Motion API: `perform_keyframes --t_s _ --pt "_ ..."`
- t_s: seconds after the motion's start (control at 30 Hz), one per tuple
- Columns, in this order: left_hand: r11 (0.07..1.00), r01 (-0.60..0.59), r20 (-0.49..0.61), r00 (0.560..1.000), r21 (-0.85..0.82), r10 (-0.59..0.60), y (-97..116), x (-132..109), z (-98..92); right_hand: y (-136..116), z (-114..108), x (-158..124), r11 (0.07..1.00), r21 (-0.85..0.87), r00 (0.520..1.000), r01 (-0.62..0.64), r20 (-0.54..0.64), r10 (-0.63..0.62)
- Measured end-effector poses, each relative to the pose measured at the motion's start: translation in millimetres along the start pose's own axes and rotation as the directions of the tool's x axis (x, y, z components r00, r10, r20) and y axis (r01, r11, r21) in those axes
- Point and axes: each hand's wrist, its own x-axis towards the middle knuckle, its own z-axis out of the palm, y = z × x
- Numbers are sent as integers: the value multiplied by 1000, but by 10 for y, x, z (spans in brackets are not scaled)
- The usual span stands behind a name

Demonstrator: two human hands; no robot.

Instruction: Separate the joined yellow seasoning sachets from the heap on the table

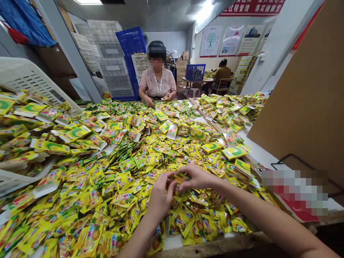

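Note:
Both hands meet above a thick spread of small yellow candy-like sachets (123, 200). My left hand (160, 195) has its fingers curled and its thumb bent in, at the near middle of the table. My right hand (197, 177) comes in from the right, its thumb and fingers bent toward the left hand. Between them, partly hidden by the fingers, is a small yellow-green sachet (183, 176), which both hands appear to pinch. Just beyond lie green and yellow sachets (129, 165), along with flat yellow cartons (172, 130), some with white flaps open.
A white plastic basket (34, 77) tips cartons out at the left. A wooden strip (205, 114) divides the table, with more cartons at right. A brown board (301, 89) and a red-white booklet (295, 200) stand at right. Across the table sits a person (158, 82) handling packets.

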Motion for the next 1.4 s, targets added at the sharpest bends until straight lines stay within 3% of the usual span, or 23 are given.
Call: perform_keyframes --t_s 0.1,0.2,0.27,0.37,0.43,0.63,0.73,0.87,1.0,1.1,1.17,1.23,1.3,1.33,1.4 --pt "952 156 -15 986 -262 -166 -28 -19 -52 -5 60 -105 925 378 999 -46 -6 52" --pt "853 244 0 962 -461 -275 -25 -9 -110 -14 129 -192 805 579 986 -129 -11 166" --pt "833 247 -30 953 -495 -300 -20 8 -168 -1 188 -241 738 653 958 -171 -64 279" --pt "834 224 -100 944 -505 -314 -10 24 -281 39 268 -306 649 740 874 -179 -182 450" --pt "835 212 -101 948 -508 -302 15 22 -335 43 302 -337 621 762 842 -184 -205 500" --pt "802 235 41 966 -549 -256 153 -13 -189 -78 366 -340 629 767 861 -126 -231 454" --pt "844 196 -27 970 -499 -242 158 -45 -51 -121 445 -313 536 843 839 -43 -260 477" --pt "927 134 -185 960 -351 -209 127 -79 37 -174 614 -298 312 945 818 97 -254 517" --pt "990 43 -283 956 -136 -80 117 -95 58 -288 805 -324 131 973 821 190 -230 523" --pt "1000 -16 -305 952 17 20 118 -106 100 -368 919 -364 93 958 819 271 -280 501" --pt "996 -58 -299 951 75 78 147 -97 148 -373 941 -398 136 940 807 313 -339 484" --pt "989 -114 -225 965 91 132 215 -44 210 -310 879 -448 208 914 771 349 -406 490" --pt "982 -168 -69 982 86 174 312 92 293 -167 721 -528 298 877 697 378 -481 532" --pt "978 -187 22 982 88 186 359 200 350 -67 615 -581 356 845 627 398 -534 567" --pt "965 -212 183 966 155 183 427 496 517 163 388 -708 509 743 409 435 -666 624"
